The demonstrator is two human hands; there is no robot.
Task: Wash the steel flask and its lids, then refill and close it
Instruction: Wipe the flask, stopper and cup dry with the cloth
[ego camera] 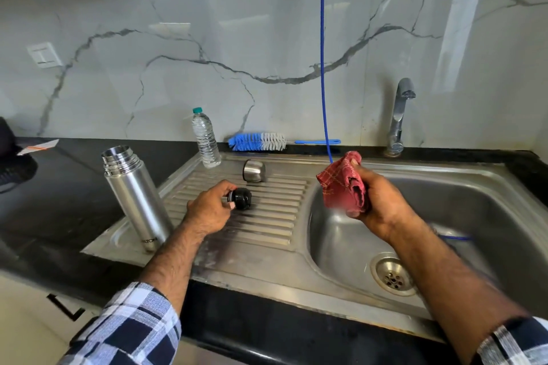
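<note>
Left hand (209, 210), at centre-left of the frame, pinches the black inner stopper (241, 198) between thumb and fingertips, low over the ribbed draining board (267, 225); whether the stopper touches the ribs cannot be determined. Right hand (376, 201), at centre-right, clenches a bunched red cloth (341, 184) above the left edge of the sink basin (444, 216).

Hazards, near to far:

1. Stopper. The grip is a fingertip pinch on a small round part. If the part is wet, it could slip, roll along the ribs and drop into the basin toward the drain (393, 275).
2. Steel flask (135, 195). It stands upright and open at the left end of the draining board, close beside the left forearm. A sideways sweep of that arm could tip it; an open neck would also admit splashes.
3. Steel cup lid (254, 171). It lies on its side at the back of the board and is free to roll if the board is knocked.
4. Plastic water bottle (206, 139). It is tall, light and capped, just behind the cup lid, and is easily toppled by a reach toward the bottle brush (258, 141) against the wall.

Limits of view:

- The stopper's seal and threads are partly covered by the fingers.
- The right palm and most fingers are hidden by the cloth; the cloth is motion-blurred.
- The flask interior is not visible, so cleanliness and fill level cannot be stated.
- No water is visibly running from the tap (400, 115).
- A blue cord (323, 53) hangs from above to behind the cloth; its lower end is hidden.
- A dark object at the left frame edge is cut off.
</note>
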